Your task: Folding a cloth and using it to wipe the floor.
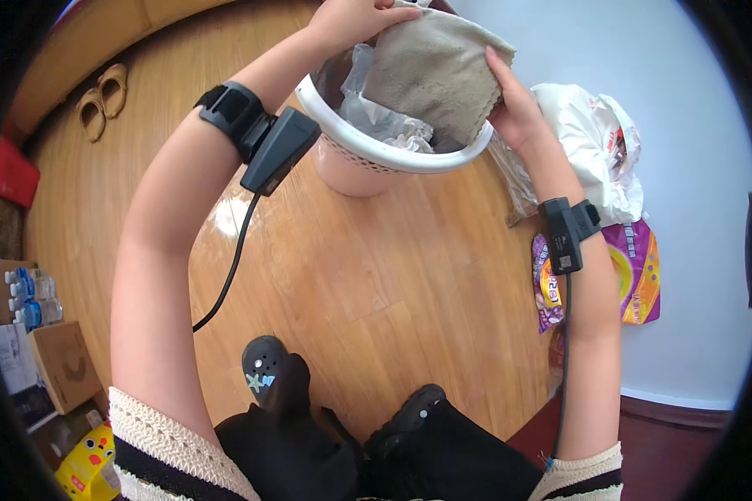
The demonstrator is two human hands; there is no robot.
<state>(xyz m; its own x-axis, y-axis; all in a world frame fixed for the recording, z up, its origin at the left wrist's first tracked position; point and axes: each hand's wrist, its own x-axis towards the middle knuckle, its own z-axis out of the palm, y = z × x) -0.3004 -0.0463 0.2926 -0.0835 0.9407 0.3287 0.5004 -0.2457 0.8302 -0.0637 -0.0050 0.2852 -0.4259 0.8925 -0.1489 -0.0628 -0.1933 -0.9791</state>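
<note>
Between my hands hangs a grey-beige cloth [439, 71] with a scalloped edge, spread out over a trash bin [355, 163]. My left hand [355, 21] pinches the cloth's upper left corner. On its right edge, my right hand [514, 104] grips it with the thumb in front; the other fingers are mostly hidden behind the cloth. The bin is pale pink with a white perforated rim. Inside it show a clear plastic bag [355, 83] and crumpled white waste [409, 134], partly covered by the cloth.
A white plastic bag [593, 150] and purple packages [635, 271] stand by the wall on the right. Brown slippers [100, 100] lie at the far left. Water bottles [33, 296], a cardboard box [63, 367] and a yellow package [88, 468] line the left side. My clogs rest on the wooden floor.
</note>
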